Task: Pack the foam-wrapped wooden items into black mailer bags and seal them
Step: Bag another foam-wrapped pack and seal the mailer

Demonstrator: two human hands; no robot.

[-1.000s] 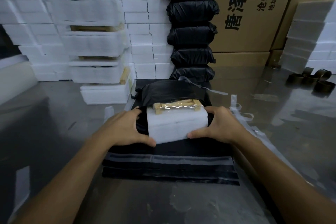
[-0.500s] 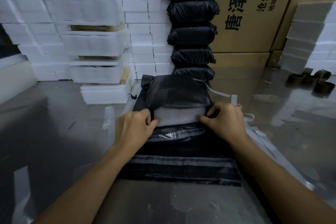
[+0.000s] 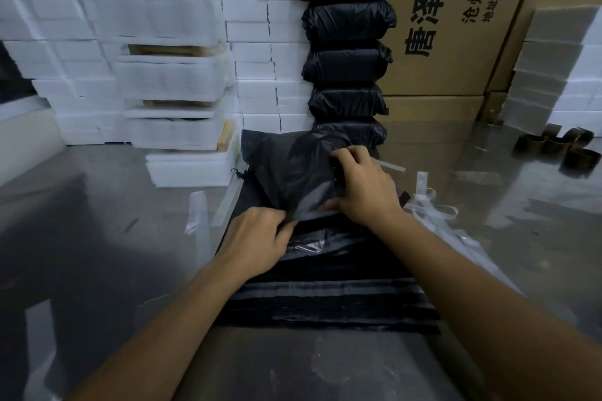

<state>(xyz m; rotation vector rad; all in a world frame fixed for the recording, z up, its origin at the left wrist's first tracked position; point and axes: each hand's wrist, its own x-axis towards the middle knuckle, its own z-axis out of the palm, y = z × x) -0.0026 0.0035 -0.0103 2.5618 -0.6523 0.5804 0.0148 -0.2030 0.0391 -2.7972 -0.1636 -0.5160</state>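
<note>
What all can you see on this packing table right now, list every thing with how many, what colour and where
filled mailer bag: one, black, table centre, held by both hands
flat mailer bags: a pile, count unclear, black with grey strips, under the hands
packed bags: five stacked, black, behind the held bag
foam-wrapped items: a stack of about five, white with tan wood showing, back left
foam blocks: many, white, wall at the back
cardboard boxes: count unclear, brown, back right
tape cores: several, brown, far right
peeled strips: several, clear, right of the bags
table: one, grey metal
left hand: pinches the bag's near edge
right hand: grips the bag's right side
</note>
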